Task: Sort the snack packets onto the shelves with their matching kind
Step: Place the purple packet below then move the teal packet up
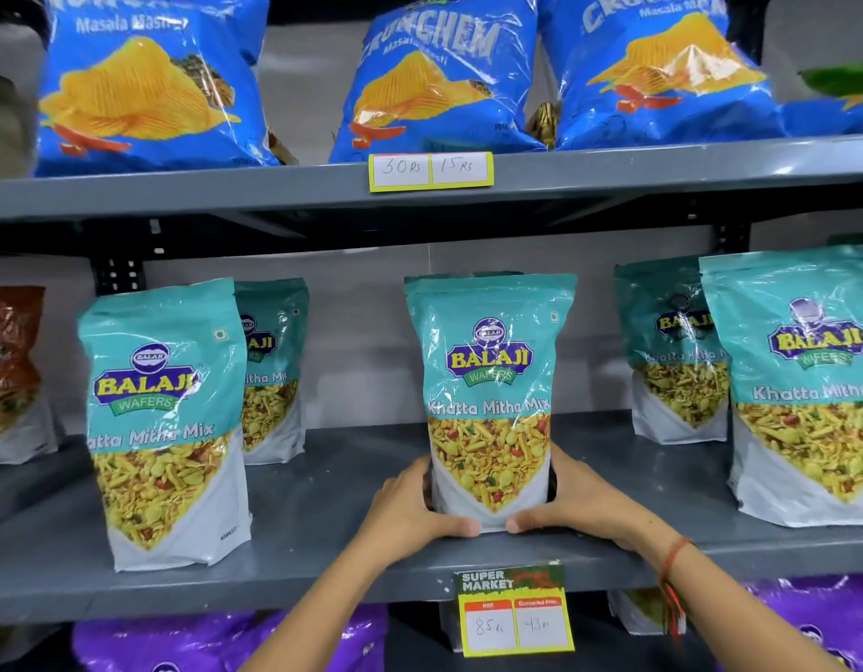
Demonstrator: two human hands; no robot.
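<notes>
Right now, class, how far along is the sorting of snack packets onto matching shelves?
Done: the middle shelf holds several upright teal Khatta Mitha Mix pouches, such as one at the left, and blue Crunchem bags sit together above. In hand: the left hand and right hand grip the base of another teal pouch among its kind. Left: releasing it; any remaining packets are out of view.

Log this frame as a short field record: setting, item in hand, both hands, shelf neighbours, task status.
setting: grey shop shelving, price tags on the edges
item in hand: teal Khatta Mitha Mix pouch, upright on the middle shelf
left hand: grip on the pouch's lower left side
right hand: grip on its lower right side
same shelf: matching Khatta Mitha pouches
shelf above: blue Crunchem chip bags
status: pouch with its own kind, not released
</notes>
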